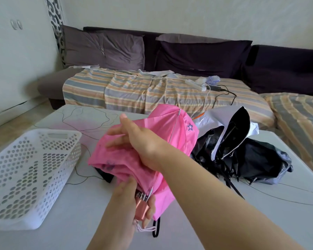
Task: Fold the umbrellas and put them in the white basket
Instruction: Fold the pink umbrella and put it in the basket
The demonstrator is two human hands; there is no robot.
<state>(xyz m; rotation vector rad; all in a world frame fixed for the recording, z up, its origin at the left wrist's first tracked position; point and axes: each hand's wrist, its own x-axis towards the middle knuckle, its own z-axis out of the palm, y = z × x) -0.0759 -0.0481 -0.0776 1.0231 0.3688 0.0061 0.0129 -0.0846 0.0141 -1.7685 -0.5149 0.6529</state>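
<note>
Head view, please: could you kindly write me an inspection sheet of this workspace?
Surface: white table, thin dark lines across it.
Job's things: pink fabric umbrella, half folded; black-and-white umbrella lying unfolded at right; white perforated plastic basket, nothing seen inside.
Clutter: nothing seen.
Grips: left hand grips the pink umbrella's handle; right hand gathers its canopy.
Cables: white power strip and leads on the sofa.
Surroundings: dark sofa, striped sheet.

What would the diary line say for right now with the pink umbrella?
left hand: grips pink umbrella handle | right hand: gathers its canopy | white basket: holds nothing visible | black umbrella: unfolded on table
</note>
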